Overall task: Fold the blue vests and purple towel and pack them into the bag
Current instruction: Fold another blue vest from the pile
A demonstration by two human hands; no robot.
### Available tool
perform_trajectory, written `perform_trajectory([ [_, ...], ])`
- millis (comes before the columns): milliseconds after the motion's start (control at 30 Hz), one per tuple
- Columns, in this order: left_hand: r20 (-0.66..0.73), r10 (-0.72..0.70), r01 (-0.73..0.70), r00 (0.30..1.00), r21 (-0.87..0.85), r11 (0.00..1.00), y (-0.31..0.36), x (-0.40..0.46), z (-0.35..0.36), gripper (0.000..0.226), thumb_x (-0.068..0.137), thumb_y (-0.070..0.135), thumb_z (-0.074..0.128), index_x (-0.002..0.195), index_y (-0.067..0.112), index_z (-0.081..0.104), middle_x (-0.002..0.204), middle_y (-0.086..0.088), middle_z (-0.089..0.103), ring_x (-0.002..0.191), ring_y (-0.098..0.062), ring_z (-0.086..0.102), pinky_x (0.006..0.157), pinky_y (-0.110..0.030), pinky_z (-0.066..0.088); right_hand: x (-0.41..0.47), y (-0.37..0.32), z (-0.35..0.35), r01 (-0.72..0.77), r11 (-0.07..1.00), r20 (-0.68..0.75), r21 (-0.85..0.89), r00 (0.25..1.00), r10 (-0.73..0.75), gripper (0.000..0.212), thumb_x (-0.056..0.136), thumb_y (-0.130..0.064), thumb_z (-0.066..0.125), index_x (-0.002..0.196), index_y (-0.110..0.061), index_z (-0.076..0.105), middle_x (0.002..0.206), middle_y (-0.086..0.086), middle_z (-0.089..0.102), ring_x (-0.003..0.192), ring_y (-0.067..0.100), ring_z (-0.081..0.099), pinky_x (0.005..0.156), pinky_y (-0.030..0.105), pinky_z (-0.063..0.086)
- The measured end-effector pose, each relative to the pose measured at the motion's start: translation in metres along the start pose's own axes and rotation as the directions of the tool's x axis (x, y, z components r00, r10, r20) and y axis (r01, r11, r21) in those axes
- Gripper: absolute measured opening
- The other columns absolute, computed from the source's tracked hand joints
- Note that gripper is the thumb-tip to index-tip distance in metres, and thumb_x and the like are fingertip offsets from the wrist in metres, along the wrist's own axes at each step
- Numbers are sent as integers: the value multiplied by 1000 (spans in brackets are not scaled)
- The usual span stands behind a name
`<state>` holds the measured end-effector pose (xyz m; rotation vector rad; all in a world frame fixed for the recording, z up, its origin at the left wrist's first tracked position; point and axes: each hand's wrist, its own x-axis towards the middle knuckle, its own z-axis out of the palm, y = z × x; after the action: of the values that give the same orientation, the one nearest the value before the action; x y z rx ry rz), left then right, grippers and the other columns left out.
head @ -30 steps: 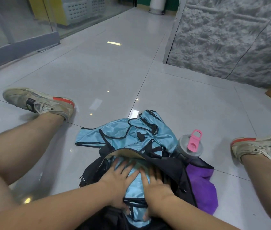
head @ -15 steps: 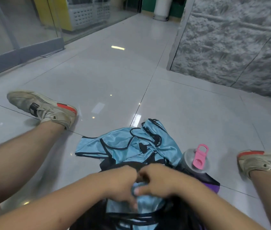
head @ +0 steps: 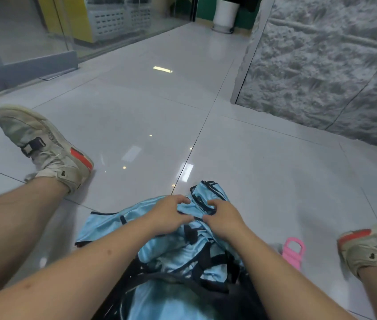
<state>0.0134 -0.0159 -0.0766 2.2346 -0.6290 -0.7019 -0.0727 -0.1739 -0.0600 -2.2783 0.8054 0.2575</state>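
Hands, left (head: 167, 213) and right (head: 223, 215), pinch shiny crumpled blue vest (head: 113, 225) with black trim.

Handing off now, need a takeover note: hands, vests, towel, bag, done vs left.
Left hand and right hand both grip the loose blue vest crumpled on the floor beyond the bag.
Another blue vest lies in the open black bag between the legs.
Purple towel: not in view.
Pink bottle lid shows to the right of the bag.
Done: one vest packed.
Left: fold and pack this vest, then the towel.
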Motion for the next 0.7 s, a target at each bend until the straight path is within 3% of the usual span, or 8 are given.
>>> perform_trajectory([
  [67,65,-38,36,997,25,999,-12,12,14,62,86,41,80,141,31,53,123,4,60,90,-8,59,80,-20,45,19,16,17,-107,982,-47,-154,994,101,55,93,-22,67,145,-17,50,143,6,59,129,28,58,102,32,47],
  [167,135,-136,125,981,85,989,-29,31,32,68,85,38,82,143,26,49,123,-1,63,100,-18,64,87,-27,51,29,33,36,-257,912,-54,-320,966,253,51,90,-20,67,137,-13,49,133,8,62,125,30,59,100,40,51],
  [233,120,-176,166,977,84,982,-35,40,37,52,87,32,82,131,23,56,112,-3,65,91,-18,65,82,-29,55,30,39,39,-278,892,-54,-356,959,277,14,91,-13,63,104,-13,59,104,3,67,103,26,66,84,35,53],
  [300,108,-178,171,978,74,983,-37,44,37,45,84,35,83,121,25,60,111,-4,66,87,-17,66,81,-31,57,34,43,39,-268,913,-106,-307,963,247,17,89,-10,61,77,-17,52,79,-1,57,80,22,60,67,31,48],
  [433,-80,-170,166,982,-50,985,-27,43,32,31,82,44,79,103,27,62,81,-1,70,64,-18,68,67,-32,58,31,32,33,-186,982,-160,2,970,184,28,83,-26,80,68,-13,60,64,-3,58,58,17,54,53,28,40],
  [500,-137,-218,199,966,-142,970,-18,42,30,34,88,50,70,87,17,64,74,-9,73,62,-25,71,70,-36,61,23,19,33,-88,986,-147,140,983,109,32,80,-29,87,69,-15,60,62,-7,52,57,14,48,54,28,39],
  [600,44,-328,323,944,-346,881,-6,37,25,69,92,71,53,87,5,72,76,-15,77,63,-31,74,62,-36,60,6,-5,40,48,986,-127,159,991,-28,18,80,-17,81,72,-13,66,67,-2,61,60,11,51,53,23,41],
  [700,110,-422,404,900,-577,710,-7,30,21,67,82,70,70,90,3,69,72,-10,71,59,-26,65,55,-30,51,-9,-19,52,139,977,-16,163,990,-139,13,81,-10,75,72,-17,68,68,-2,65,57,7,54,50,23,45],
])
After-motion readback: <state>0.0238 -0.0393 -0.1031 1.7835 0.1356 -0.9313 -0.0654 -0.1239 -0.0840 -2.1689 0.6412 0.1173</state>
